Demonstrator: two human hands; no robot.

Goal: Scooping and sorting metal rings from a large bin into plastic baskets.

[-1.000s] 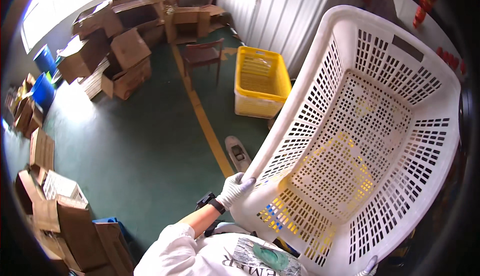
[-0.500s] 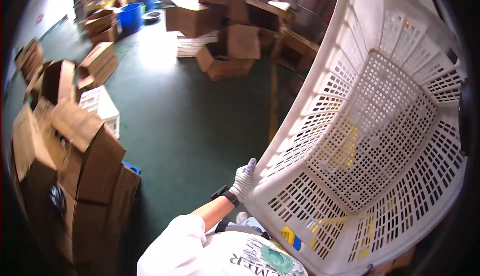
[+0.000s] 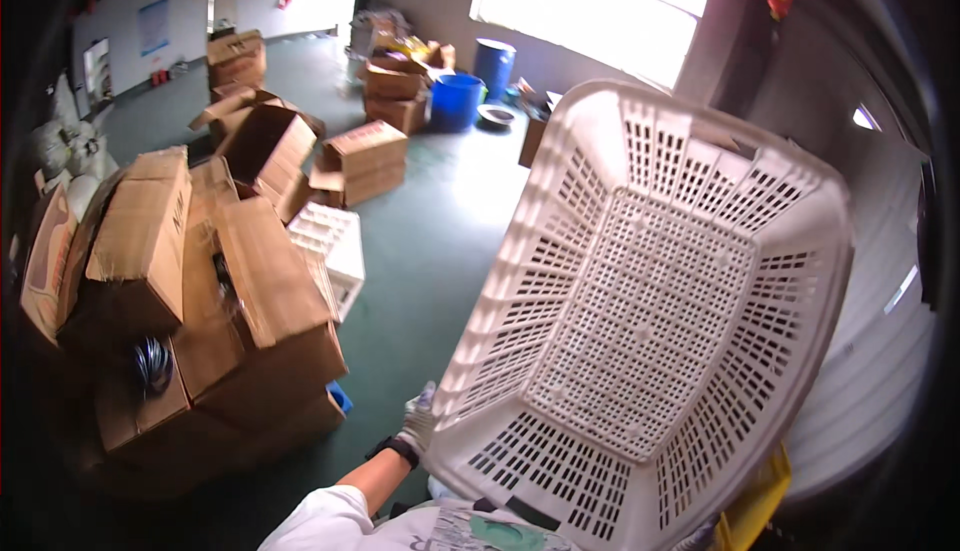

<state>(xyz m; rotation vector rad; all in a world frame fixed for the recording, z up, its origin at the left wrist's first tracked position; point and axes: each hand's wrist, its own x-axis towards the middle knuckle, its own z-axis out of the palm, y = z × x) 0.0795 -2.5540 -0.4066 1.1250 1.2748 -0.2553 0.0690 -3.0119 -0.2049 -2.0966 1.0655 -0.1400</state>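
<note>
Showing a large white perforated plastic basket (image 3: 650, 321) held up in front of the person, tilted so that its open inside faces the camera; it fills the right half of the view. The left hand (image 3: 418, 423), in a pale glove with a dark wristband, has its fingers closed on the basket's lower left rim. The right hand is not clearly in view: only a small gloved bit shows at the basket's lower right edge, and its grip cannot be told. Below the basket's right corner a yellow crate (image 3: 755, 506) shows in part. To the left stands a stack of brown cardboard boxes (image 3: 200, 291), with a white crate (image 3: 335, 251) just beside it on the green floor (image 3: 440, 211). Farther off, a blue barrel (image 3: 456, 101) stands near a bright window (image 3: 590, 6).
</note>
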